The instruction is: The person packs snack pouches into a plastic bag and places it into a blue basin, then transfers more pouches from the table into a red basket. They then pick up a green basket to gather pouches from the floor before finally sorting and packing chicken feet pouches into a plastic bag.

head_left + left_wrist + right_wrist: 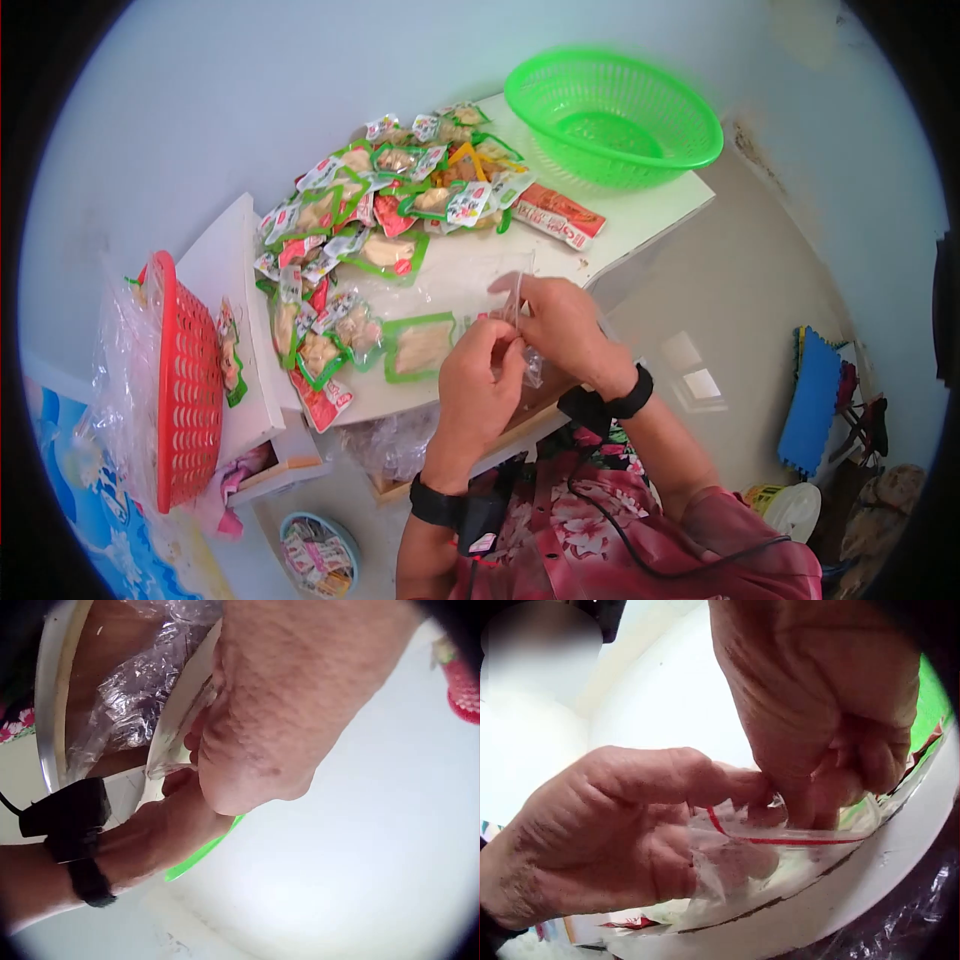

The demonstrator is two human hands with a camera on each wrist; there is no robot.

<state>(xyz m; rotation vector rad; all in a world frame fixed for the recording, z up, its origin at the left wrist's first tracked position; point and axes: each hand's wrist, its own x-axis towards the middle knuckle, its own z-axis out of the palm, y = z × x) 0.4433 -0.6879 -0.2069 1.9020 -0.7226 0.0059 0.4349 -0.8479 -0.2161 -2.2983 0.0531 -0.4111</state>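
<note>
Both hands meet at the front edge of the white table, working on a clear zip bag point(799, 840) with a red line along its mouth. My left hand point(478, 392) pinches one side of the bag's mouth between thumb and fingers. Opposite it, my right hand point(565, 325) holds the mouth with its fingertips. In the right wrist view the mouth stands partly apart between the hands. Just left of my left hand lies a green-edged snack packet point(420, 347). Beyond the hands spreads a heap of sealed snack packets point(385, 205).
A green plastic basket point(615, 120) stands at the table's far right, with a red packet point(560, 215) near it. At the left, a red basket point(190, 390) stands on its side beside clear plastic. An open drawer with crumpled plastic point(395, 445) sits below the table edge.
</note>
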